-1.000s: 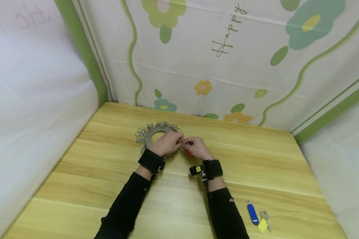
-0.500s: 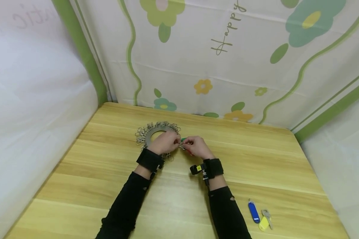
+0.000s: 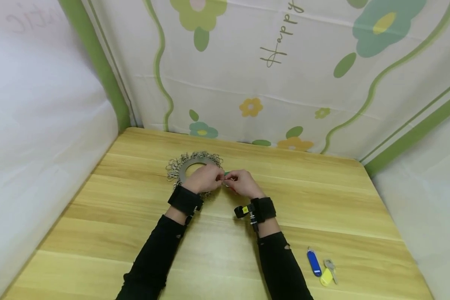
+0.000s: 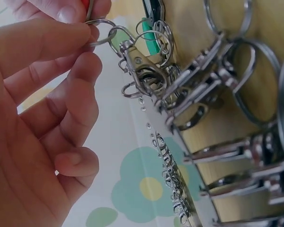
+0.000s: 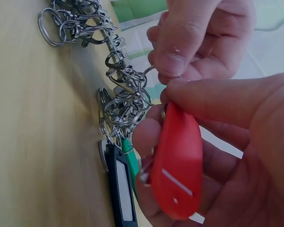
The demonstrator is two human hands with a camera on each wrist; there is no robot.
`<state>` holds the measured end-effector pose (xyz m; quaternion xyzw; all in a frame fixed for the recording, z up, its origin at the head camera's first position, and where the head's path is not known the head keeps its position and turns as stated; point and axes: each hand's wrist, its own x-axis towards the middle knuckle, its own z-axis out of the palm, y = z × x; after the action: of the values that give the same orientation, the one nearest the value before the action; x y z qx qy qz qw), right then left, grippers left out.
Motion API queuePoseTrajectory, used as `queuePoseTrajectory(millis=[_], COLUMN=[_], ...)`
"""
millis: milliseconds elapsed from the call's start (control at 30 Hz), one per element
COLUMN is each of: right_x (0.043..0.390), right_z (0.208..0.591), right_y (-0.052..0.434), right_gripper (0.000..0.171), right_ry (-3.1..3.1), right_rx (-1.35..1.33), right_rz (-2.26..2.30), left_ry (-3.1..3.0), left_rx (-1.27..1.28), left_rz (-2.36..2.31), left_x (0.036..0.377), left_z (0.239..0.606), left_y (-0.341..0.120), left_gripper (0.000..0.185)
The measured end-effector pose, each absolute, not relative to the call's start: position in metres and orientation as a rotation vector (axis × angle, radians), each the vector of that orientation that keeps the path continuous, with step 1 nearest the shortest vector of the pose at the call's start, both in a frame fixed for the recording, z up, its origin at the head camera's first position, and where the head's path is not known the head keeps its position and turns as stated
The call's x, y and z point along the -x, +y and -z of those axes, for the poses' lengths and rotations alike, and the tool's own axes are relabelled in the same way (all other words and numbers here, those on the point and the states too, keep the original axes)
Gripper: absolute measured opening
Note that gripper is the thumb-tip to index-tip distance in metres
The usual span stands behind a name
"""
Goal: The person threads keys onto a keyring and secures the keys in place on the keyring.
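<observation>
My left hand (image 3: pixel 202 179) pinches a small metal split ring (image 4: pixel 100 43) between thumb and forefinger; the ring links to a swivel clip (image 4: pixel 139 61) on the flat metal hoop (image 3: pixel 183 171). Right beside it, my right hand (image 3: pixel 245 184) holds a red key tag (image 5: pixel 177 156), with thumb and fingertips at its upper end. The fingertips of both hands meet at the ring, covering where tag and ring come together. Part of a metal key (image 5: pixel 146 170) shows behind the red tag. A black key tag (image 5: pixel 114 182) and a green one (image 5: pixel 132 163) hang from neighbouring clips.
Many clips with split rings (image 3: pixel 172 166) fan out around the hoop. A blue key tag (image 3: pixel 314 262) and a yellow key tag (image 3: pixel 326 277) with a key (image 3: pixel 330 266) lie at the front right of the wooden table (image 3: pixel 97 216). Patterned cloth (image 3: pixel 217 83) encloses the table's back.
The hands' fingertips have come closer together at the ring. The green tag has come into sight beside the right hand. The head view has shifted slightly; the blue and yellow tags stay put.
</observation>
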<state>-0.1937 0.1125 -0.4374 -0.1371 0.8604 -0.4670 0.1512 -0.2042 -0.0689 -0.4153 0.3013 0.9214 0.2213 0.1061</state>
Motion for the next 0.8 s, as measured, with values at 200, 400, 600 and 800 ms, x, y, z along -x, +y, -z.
queuePoseTrajectory(millis=[200,400,600,800], right_x=[0.1944,0.1938,0.1943,0.1942], right_z=[0.4388,0.4393,0.4398,0.4402], right_y=[0.1106,0.1108,0.1119,0.1114], right_gripper=[0.01,0.011,0.013,0.011], right_ry=[2.492,2.492,2.496,2.508], right_rx=[0.425,0.43,0.408,0.408], right_rz=[1.307,1.32,1.327,1.286], left_ry=[2.722,2.711,2.695,2.702], left_rx=[-0.892,-0.918,-0.943,-0.935], left_rz=[-0.658,-0.646,-0.674,-0.65], left_x=[0.2058,0.2084,0.2086,0.2085], left_z=[0.4157,0.4181,0.418,0.4191], left_y=[-0.0696,-0.0751,-0.0779,-0.0752], left_gripper=[0.013,0.022,0.013,0.019])
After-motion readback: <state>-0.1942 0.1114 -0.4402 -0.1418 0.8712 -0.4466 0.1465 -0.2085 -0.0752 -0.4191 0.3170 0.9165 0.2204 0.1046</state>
